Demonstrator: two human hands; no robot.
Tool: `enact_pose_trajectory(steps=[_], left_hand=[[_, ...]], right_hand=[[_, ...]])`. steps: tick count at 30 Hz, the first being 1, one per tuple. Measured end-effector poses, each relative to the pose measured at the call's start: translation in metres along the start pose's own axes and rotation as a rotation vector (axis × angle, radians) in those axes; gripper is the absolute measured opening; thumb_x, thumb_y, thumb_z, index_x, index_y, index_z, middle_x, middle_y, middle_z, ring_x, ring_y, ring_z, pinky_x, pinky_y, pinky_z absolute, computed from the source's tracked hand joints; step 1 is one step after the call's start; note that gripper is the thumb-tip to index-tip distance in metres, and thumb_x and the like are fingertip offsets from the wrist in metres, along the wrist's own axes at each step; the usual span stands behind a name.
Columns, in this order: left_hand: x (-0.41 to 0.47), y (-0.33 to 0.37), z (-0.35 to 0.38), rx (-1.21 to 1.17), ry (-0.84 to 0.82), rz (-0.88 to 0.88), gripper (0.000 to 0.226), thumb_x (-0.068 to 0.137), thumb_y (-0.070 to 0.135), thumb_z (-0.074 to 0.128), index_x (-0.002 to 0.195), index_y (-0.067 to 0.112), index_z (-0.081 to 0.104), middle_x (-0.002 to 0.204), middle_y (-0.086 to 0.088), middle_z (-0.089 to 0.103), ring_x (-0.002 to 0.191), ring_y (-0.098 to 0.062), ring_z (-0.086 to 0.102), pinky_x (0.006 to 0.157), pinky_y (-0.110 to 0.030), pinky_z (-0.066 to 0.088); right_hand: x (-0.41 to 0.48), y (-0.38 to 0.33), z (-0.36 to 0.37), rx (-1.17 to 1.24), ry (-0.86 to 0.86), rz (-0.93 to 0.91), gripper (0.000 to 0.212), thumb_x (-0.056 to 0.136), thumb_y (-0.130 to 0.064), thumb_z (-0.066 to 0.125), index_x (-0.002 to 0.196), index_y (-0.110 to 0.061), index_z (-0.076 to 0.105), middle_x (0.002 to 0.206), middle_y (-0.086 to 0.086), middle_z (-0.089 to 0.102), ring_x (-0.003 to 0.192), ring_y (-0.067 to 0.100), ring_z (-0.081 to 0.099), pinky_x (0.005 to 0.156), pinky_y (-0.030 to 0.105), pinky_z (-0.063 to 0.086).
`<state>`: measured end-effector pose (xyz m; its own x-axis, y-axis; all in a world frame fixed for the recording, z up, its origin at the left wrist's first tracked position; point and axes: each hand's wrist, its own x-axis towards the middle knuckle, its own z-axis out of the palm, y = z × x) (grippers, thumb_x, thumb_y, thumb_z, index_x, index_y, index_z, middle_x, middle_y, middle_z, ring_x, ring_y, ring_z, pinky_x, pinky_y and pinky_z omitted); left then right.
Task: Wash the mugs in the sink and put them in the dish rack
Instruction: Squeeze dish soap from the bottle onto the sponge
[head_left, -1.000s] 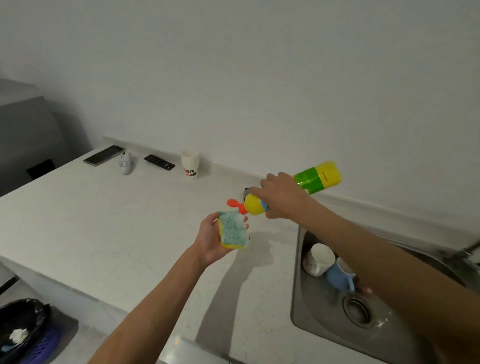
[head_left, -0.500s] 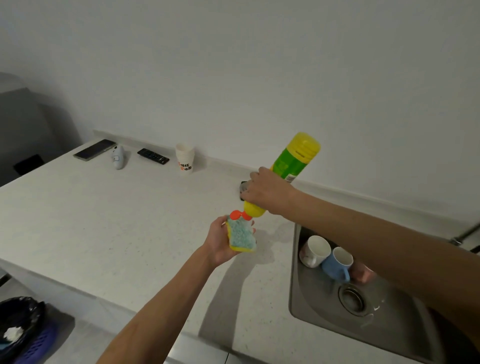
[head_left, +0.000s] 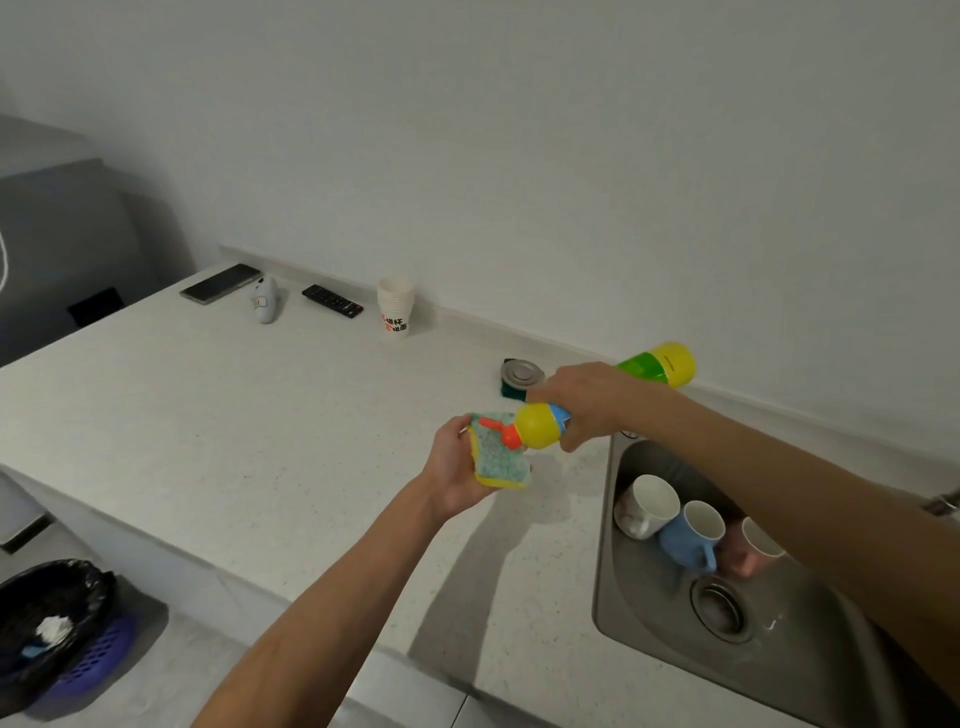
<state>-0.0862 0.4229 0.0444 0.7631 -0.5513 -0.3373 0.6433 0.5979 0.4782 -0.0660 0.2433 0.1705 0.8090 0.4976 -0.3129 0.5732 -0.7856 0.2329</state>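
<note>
Your three mugs lie in the sink (head_left: 654, 642), below and to the right of your right hand (head_left: 587, 397): a white mug (head_left: 647, 505), a blue mug (head_left: 693, 535) and a pink mug (head_left: 756, 551), tipped side by side and touching, their white insides facing you, just above the drain (head_left: 719, 608). Your right forearm hides part of the pink one. That right hand is wrapped round the middle of a yellow and green bottle (head_left: 543, 425), held almost level with its orange nozzle pointing left over the sponge (head_left: 501, 460); whether the nozzle touches it, I cannot tell. Your left hand (head_left: 452, 467), just below and left of the right, cups the sponge with fingers curled round its edge, blue-green face up, yellow layer beneath. Just beyond your right hand a metal plug (head_left: 521, 373) rests on a dark green pad. Further left along the wall stand a stack of paper cups (head_left: 395, 309), a remote (head_left: 332, 300), a small white gadget (head_left: 266, 301) and a phone (head_left: 221, 283). On the floor, well left of your left forearm, a bin (head_left: 31, 649) lined with a black bag holds something crumpled and white.
</note>
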Motion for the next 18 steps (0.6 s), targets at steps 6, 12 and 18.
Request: enact_pose_trajectory(steps=[6,12,18], left_hand=[[0.001,0.0,-0.001,0.015,0.015,-0.004,0.052,0.099,0.04,0.026,0.134,0.009,0.05,0.104,-0.015,0.066,0.092,-0.027,0.062,0.093,-0.049,0.045],[0.003,-0.002,-0.001,0.004,-0.001,-0.008,0.053,0.098,0.04,0.027,0.136,0.01,0.048,0.106,-0.014,0.062,0.093,-0.027,0.059,0.087,-0.049,0.049],[0.008,0.001,-0.003,0.007,-0.026,-0.01,0.049,0.098,0.037,0.029,0.131,0.009,0.051,0.102,-0.015,0.063,0.089,-0.026,0.06,0.093,-0.048,0.045]], right_hand=[[0.005,0.001,0.002,-0.033,0.003,-0.011,0.05,0.072,-0.042,0.074,0.113,-0.028,0.049,0.099,-0.002,0.059,0.09,0.021,0.057,0.07,0.032,0.048],[0.01,0.001,0.004,-0.086,0.017,-0.022,0.053,0.074,-0.041,0.073,0.119,-0.027,0.049,0.103,-0.001,0.06,0.091,0.02,0.056,0.071,0.032,0.046],[0.017,0.002,0.009,-0.082,0.027,-0.002,0.05,0.072,-0.045,0.073,0.112,-0.028,0.049,0.103,-0.001,0.06,0.088,0.019,0.056,0.072,0.032,0.05]])
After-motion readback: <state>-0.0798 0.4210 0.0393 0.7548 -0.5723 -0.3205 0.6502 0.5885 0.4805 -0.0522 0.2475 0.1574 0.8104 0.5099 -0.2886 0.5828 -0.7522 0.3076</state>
